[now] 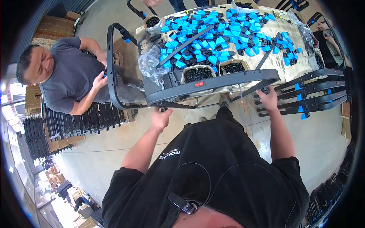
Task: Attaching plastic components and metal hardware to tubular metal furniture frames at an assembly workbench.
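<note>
A black curved metal frame (228, 79) with a small red label on its bar stretches in front of me at the table's near edge. My left hand (160, 119) is closed round its left end, with the fingers partly hidden behind the bar. At the right end my right hand (268, 99) grips the frame's side bar. Just beyond the bar, two containers of small black parts (197, 74) (233, 67) stand on the table.
Blue-and-black plastic pieces (232, 30) cover much of the wooden table (279, 62). At left, a co-worker (70, 72) handles another black frame (110, 64). More frames (319, 89) stand at right; black bars (83, 123) are stacked at left. Another person's hands (325, 30) show far right.
</note>
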Available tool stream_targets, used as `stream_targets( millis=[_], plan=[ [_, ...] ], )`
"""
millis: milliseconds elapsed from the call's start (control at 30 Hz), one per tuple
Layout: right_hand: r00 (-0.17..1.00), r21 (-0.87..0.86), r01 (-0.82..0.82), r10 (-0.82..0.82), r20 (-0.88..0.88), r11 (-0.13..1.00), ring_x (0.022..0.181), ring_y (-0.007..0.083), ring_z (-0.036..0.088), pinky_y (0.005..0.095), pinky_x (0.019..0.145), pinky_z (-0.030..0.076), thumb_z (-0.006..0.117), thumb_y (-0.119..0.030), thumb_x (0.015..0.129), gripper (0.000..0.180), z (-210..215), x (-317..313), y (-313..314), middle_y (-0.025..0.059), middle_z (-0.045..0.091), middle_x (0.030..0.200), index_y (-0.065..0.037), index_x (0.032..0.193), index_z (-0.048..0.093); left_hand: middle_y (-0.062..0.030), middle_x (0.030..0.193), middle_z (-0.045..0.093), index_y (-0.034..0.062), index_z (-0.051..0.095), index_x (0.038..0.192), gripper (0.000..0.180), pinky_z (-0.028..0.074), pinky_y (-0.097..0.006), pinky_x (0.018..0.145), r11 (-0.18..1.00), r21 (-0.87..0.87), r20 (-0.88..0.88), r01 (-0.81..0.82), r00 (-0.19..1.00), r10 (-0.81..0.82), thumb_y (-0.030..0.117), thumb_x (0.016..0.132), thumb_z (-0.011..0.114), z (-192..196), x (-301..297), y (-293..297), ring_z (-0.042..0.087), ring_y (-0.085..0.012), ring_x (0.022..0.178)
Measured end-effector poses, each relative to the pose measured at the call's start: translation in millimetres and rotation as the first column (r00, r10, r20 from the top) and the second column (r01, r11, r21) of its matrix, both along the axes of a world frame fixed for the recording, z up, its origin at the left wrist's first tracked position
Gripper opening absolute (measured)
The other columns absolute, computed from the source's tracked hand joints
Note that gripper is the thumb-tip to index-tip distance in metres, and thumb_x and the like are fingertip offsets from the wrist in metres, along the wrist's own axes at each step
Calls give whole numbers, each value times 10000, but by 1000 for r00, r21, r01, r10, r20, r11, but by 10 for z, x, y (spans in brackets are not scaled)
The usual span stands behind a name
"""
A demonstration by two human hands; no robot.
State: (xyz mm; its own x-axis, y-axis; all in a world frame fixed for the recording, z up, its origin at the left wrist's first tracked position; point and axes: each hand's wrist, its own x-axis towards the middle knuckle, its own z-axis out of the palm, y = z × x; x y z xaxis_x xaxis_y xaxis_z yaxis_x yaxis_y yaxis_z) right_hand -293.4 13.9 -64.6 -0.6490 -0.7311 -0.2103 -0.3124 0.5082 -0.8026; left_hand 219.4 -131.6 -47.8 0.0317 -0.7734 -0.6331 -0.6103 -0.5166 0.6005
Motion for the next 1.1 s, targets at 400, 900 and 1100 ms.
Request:
stream_targets(
  millis=[400,900,1100],
  plan=[
    [993,-182,68,-84,-79,981,901,244,672,360,841,517,800,-253,818,439,-504,-27,-56,141,718,1003,7,1135,641,-111,1034,672,-14,479,1248,522,511,-326,831,819,-573,-53,-21,999,-11,165,825,726,-214,-110,236,614,-176,890],
    [966,-135,-224,239,103,965,1158,162,610,299,1006,453,731,-18,802,618,-603,-214,29,56,661,1292,-57,1397,564,-104,875,663,3,596,1174,498,529,-390,767,920,-391,-68,-16,998,-11,245,775,768,-802,15,230,626,-219,774],
    [961,-85,-199,211,179,976,1128,141,608,283,999,450,703,3,817,591,-550,-170,27,41,653,1283,-58,1387,565,-180,1139,697,35,567,1336,624,502,-405,973,915,-401,-156,-30,987,-36,233,780,768,-741,26,252,665,-342,1051]
  ],
)
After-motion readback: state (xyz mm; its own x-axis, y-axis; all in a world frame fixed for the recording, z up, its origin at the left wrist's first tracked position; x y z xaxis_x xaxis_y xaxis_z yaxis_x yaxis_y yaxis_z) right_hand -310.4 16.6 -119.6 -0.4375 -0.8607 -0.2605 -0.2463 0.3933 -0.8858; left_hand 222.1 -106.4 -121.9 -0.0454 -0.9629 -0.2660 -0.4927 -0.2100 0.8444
